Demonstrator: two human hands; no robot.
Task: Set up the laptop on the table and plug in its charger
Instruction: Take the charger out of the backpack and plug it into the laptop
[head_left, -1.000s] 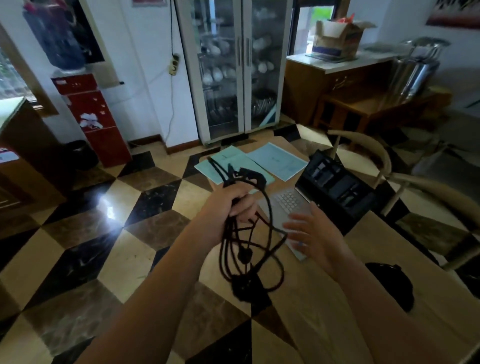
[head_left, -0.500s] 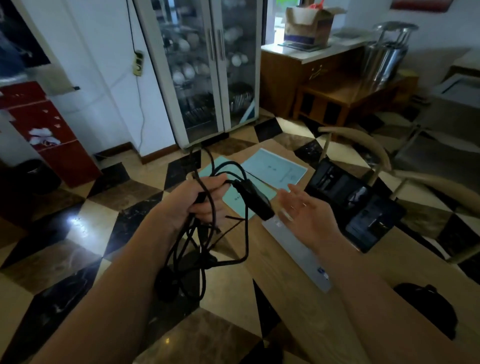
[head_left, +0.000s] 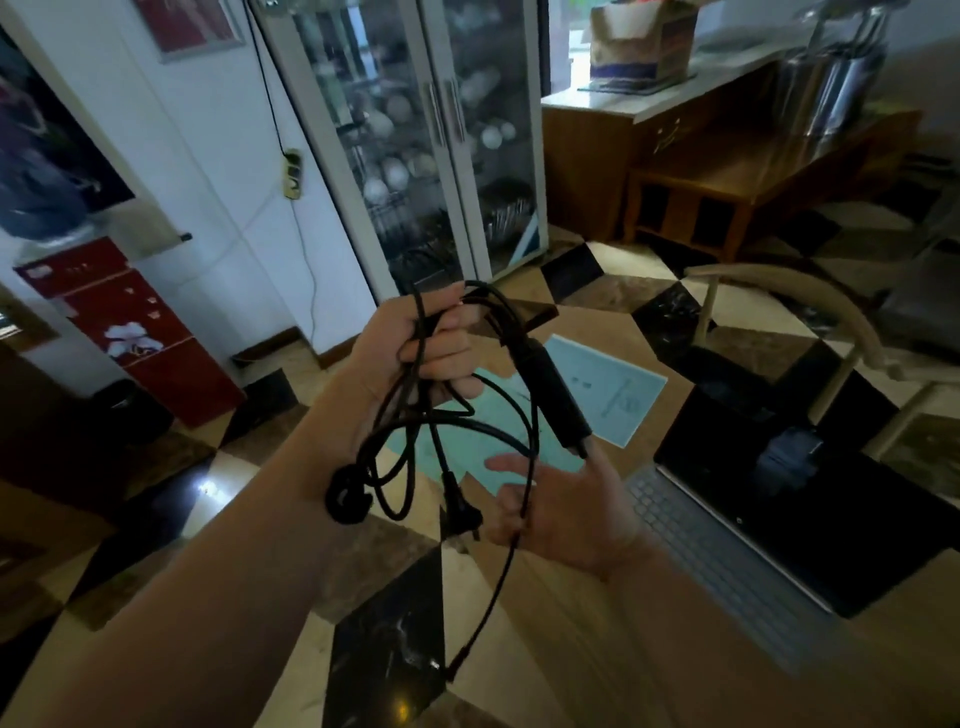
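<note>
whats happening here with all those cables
A person is sorting out a laptop charger. The left hand grips the tangled black charger cable, with the power brick hanging from the bundle. The right hand is open beneath it, a strand running across its palm. The laptop already sits open on the table with a dark screen, and nothing is plugged in yet.

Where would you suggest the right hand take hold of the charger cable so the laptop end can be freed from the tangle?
Probably on the thin strand hanging past the right hand, just above its small barrel plug. Come from the right, pinching thumb to fingers. That length dangles straight and free below the loops that the left hand grips, while the power brick and wall plug sit within the knot.
</note>
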